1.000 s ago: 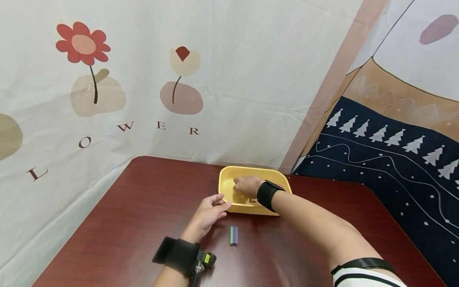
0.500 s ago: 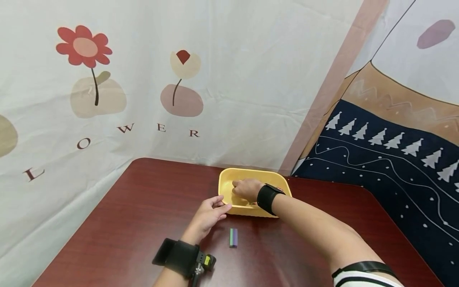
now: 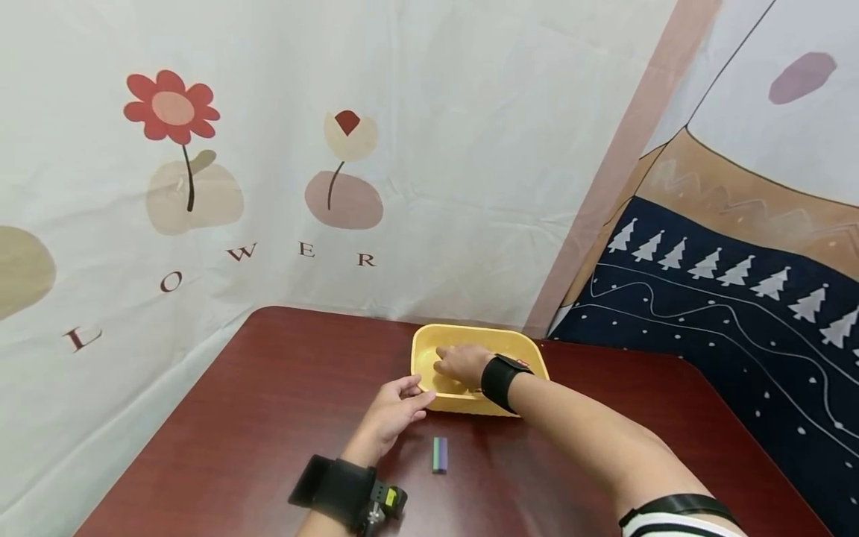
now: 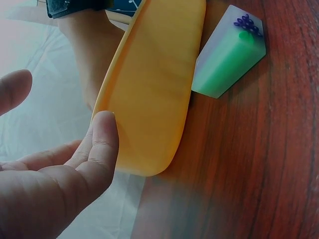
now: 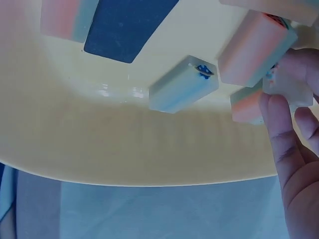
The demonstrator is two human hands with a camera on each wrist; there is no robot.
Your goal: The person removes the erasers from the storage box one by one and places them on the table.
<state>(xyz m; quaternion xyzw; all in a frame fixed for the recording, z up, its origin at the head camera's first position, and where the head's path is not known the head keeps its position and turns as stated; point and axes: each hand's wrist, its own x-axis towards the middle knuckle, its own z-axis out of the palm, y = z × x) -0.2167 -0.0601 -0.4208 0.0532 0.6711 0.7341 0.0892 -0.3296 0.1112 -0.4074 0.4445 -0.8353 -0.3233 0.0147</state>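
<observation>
Since half a second earlier, your hands barely shifted: your right hand (image 3: 463,363) stayed in the yellow basin (image 3: 429,345) at frame centre, fingertips pinching a tile (image 5: 288,87); your left hand (image 3: 392,406), fingers relaxed, touched its rim.

Letters printed in dark red serif capitals on pale flower cloth (image 3: 403,149) behind table — spaced wide, read left to right: L, O, W, E, R. Row set on rising slant beneath painted red flower (image 3: 172,108) and tulip-like bloom (image 3: 347,134). First letter of word likely cut off by left edge — not seen. Blue mark noted on face of green tile (image 5: 183,84) inside yellow tub (image 5: 149,149); mark too small and blurred to be read.
</observation>
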